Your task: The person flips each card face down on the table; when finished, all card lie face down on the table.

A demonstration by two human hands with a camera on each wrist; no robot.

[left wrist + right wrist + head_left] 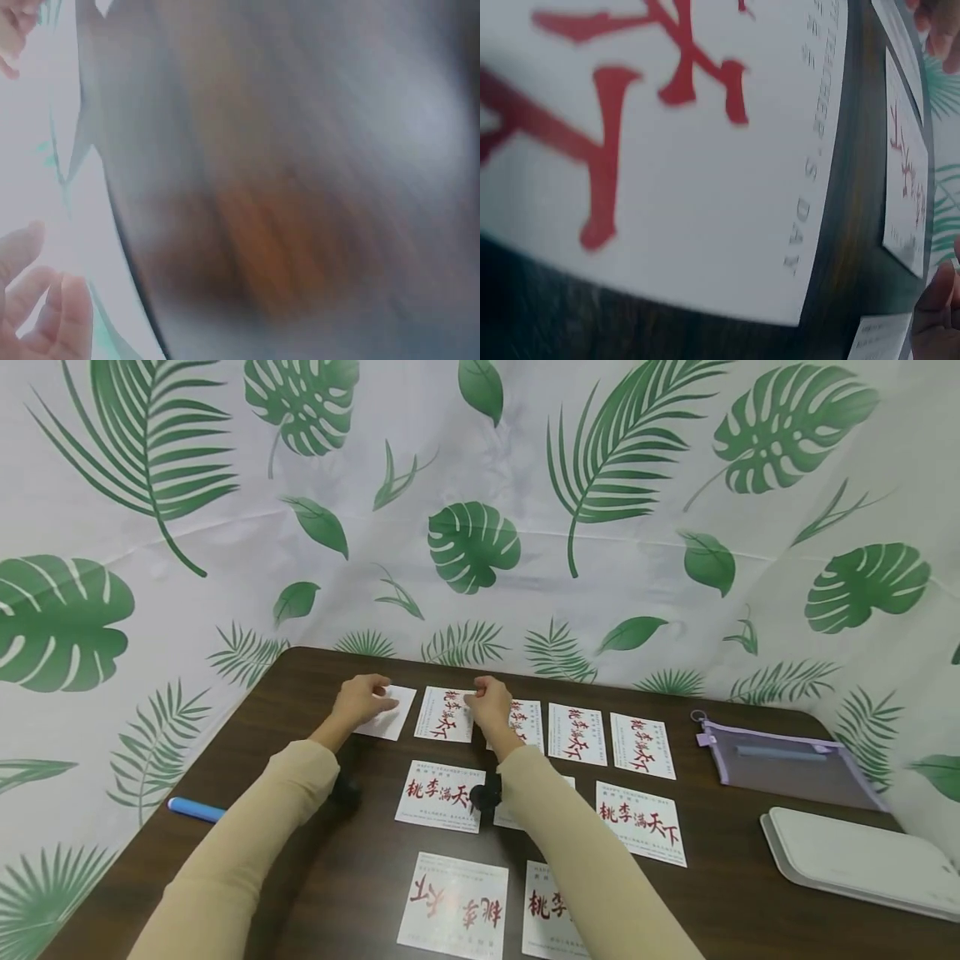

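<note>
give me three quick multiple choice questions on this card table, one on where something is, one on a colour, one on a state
1. Where does the blue pen lie?
A. beside the left sleeve, near the table's left edge
B. inside the pouch
C. on the white tray

2. What colour is the large writing on the cards?
A. green
B. red
C. black

3. How does the far-left card in the back row lie under the left hand?
A. printed side up
B. folded in half
C. blank side up

Answers:
1 A, the pen rests on the dark table left of the sleeve.
2 B, the characters are red.
3 C, it shows plain white, unlike its neighbours.
</note>
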